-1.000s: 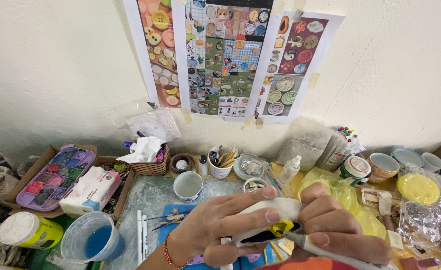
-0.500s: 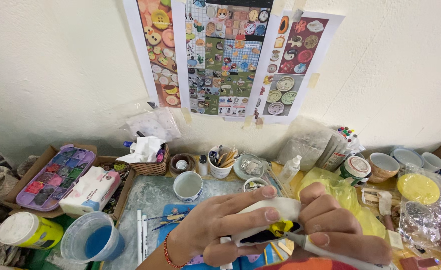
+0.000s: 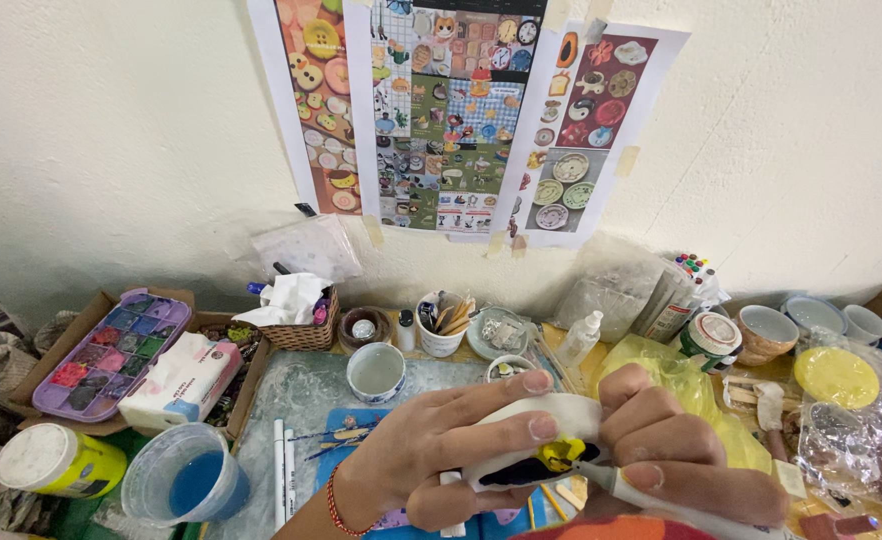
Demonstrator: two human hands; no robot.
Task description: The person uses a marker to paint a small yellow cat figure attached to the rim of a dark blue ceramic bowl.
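Head view: printed sheets (image 3: 461,110) of ceramic pictures hang on the wall over a cluttered table (image 3: 301,395). Low in frame, the left hand (image 3: 441,455) curls around a white ceramic piece (image 3: 546,440) painted black and yellow, while the right hand (image 3: 676,455) pinches a thin brush (image 3: 611,480) against it

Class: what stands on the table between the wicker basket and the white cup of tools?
In the head view, a small brown bowl and a small dark-capped bottle stand between the wicker basket and the white cup.
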